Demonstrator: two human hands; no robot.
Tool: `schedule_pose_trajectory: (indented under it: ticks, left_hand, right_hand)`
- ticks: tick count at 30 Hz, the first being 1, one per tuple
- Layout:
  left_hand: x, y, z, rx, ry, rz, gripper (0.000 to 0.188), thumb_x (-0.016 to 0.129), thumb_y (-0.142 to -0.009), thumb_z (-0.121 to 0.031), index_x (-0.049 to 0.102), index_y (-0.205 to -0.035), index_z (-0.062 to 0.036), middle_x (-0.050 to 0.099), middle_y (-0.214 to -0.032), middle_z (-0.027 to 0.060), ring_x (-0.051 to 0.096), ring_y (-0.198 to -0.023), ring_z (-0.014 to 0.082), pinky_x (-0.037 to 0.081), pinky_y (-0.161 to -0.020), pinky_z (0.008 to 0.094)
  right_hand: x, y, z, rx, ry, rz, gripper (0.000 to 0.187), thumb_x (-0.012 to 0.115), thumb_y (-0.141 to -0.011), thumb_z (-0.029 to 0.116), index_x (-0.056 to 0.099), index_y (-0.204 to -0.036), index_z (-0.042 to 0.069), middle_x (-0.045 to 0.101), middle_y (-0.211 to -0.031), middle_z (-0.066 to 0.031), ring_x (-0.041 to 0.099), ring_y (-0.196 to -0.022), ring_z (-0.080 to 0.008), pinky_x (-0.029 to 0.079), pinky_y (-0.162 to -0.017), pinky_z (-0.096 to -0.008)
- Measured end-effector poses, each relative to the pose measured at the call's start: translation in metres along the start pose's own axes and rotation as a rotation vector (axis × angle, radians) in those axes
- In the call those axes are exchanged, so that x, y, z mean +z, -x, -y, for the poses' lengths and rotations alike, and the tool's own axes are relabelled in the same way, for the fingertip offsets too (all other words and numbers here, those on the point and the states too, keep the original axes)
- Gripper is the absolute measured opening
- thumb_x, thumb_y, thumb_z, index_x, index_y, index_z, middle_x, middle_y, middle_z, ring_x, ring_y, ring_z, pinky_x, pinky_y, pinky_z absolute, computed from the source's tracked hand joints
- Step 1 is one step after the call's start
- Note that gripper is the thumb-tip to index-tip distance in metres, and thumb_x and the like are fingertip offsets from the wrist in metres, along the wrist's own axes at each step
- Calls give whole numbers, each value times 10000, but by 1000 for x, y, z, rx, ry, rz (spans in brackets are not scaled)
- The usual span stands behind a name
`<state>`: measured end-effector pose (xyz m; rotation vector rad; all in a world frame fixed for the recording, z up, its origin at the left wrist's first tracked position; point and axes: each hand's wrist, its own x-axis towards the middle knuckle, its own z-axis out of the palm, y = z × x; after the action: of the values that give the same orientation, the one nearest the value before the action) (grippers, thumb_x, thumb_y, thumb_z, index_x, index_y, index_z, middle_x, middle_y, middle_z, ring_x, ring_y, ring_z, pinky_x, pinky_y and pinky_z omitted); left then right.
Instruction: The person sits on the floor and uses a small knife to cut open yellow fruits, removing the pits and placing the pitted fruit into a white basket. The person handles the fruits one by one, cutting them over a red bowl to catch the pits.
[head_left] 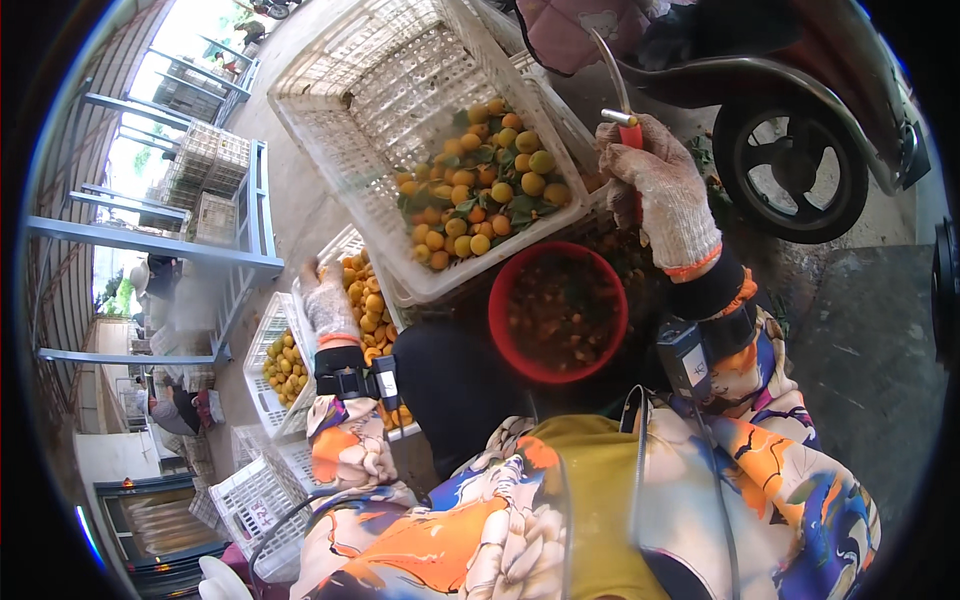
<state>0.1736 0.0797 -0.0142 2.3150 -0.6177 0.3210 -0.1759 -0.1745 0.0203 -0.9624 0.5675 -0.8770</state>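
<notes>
White and plastic, a large latticed crate (375, 150) of round yellow-orange fruit (463, 178) and green leaves (525, 205) stands between a person's gloved left hand (328, 305) and right hand (668, 195), held well apart. Work appears partway: that fruit seems left to handle, while leafless orange fruit (372, 303) already lies in a smaller white plastic crate (341, 245) beside the left hand. Held out, the right hand curls around a curved, red-handled metal knife (629, 128), blade pointing away; the left arm (345, 430) stretches forward, its hand's grip impossible to tell.

Free air over the red bucket (560, 372), but the white crate (375, 140) between left hand (328, 304) and right hand (665, 190).
</notes>
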Motion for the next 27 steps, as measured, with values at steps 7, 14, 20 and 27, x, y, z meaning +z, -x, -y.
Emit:
schedule_pose_trajectory:
  ticks: [7,14,20,27]
  left_hand:
    - [32,12,-23,-23,173,389,378,605,-879,-133,622,-1238,-17,654,-1205,192,619,-1111,279,447,-1002,327]
    - [164,-13,-95,148,-565,765,436,544,-895,-338,629,-1278,-149,647,-1261,119,625,-1143,266,496,-968,362]
    - [252,-39,-106,-26,-819,850,561,589,-845,-367,532,-1375,-191,586,-1343,152,559,-1237,356,443,-1024,461]
    - [271,-35,-101,8,-797,776,551,660,-821,-297,543,-1347,-186,616,-1302,124,587,-1205,329,486,-969,423]
  right_hand:
    - [19,7,-4,122,9,-40,306,569,-956,135,591,-1257,87,591,-781,21,483,-509,-40,378,-430,-187]
    - [18,-15,-29,269,32,-52,315,572,-958,150,588,-1266,88,585,-766,17,467,-476,-57,363,-418,-204]
    - [18,-31,-33,323,73,-39,308,573,-942,156,594,-1243,99,561,-782,33,485,-520,-48,385,-452,-200]
    - [11,-36,-35,355,91,-31,304,564,-942,169,587,-1235,93,551,-807,36,497,-559,-38,402,-475,-195]
